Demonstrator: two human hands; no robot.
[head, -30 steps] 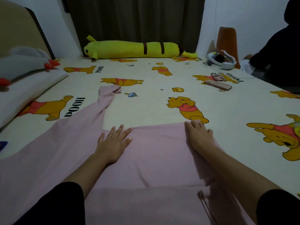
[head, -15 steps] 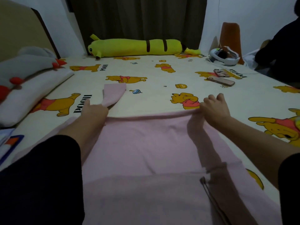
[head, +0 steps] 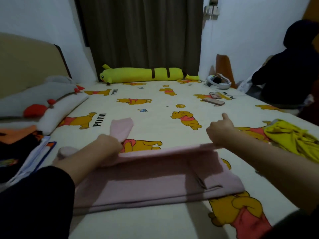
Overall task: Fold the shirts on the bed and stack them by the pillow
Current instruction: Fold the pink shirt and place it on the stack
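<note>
A long yellow plush toy (head: 141, 75) with two dark bands lies along the far edge of the bed, below a dark curtain (head: 140, 31) at upper centre. A white headset (head: 218, 81) rests at upper right of the sheet, in front of an orange object (head: 224, 66). Two phones (head: 214, 99) lie near it, just beside each other. A grey plush (head: 34, 95) with red parts lies at left, in front of a beige headboard (head: 25, 64). A seated person in dark clothing (head: 290, 69) occupies the right edge.

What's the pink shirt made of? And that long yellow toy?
Pink shirt: looks like soft matte knit cloth, since it drapes and folds limply. Long yellow toy: probably stuffed plush fabric, since it looks puffy, rounded and not shiny.
</note>
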